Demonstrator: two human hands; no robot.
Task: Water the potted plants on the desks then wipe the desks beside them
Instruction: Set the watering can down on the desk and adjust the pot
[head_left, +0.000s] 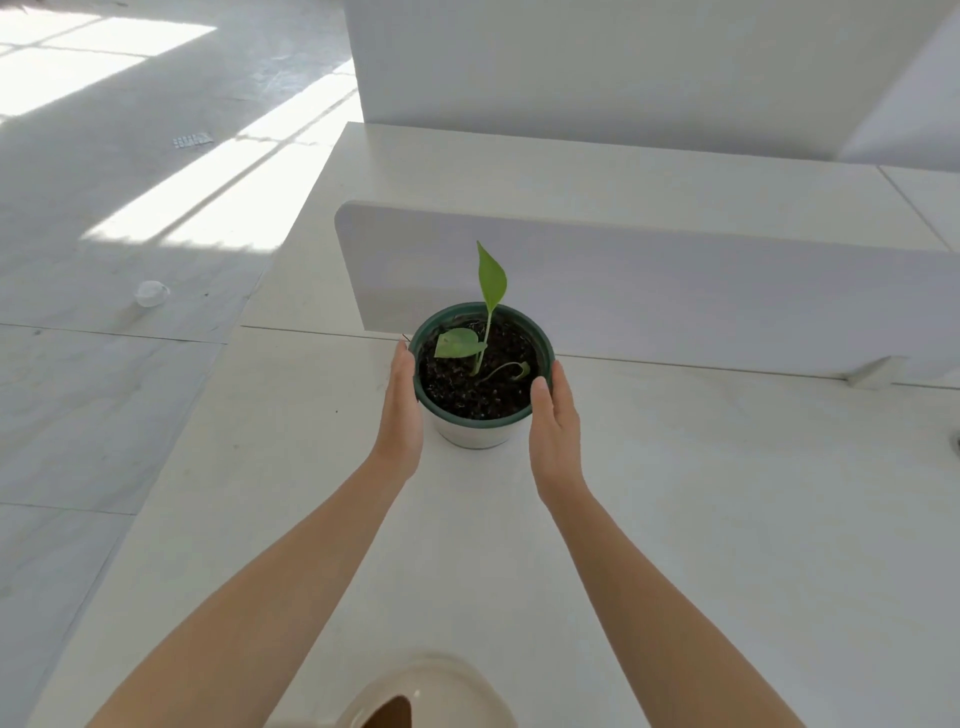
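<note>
The potted plant (470, 400) is seen upright on the white worktop (701, 509), just in front of the low divider panel (649, 280). It is flanked by both hands: the left hand (401, 410) is laid against its left wall and the right hand (557, 436) against its right, thumb at the green rim. The fingers (402, 364) are held straight, only as far apart as the pot is wide, so it sits squarely between the palms, equally near each. Any lift or shift is judged to need even inward pressure from both sides. A beige vessel (431, 686), perhaps the watering can, is seen at the near edge.
</note>
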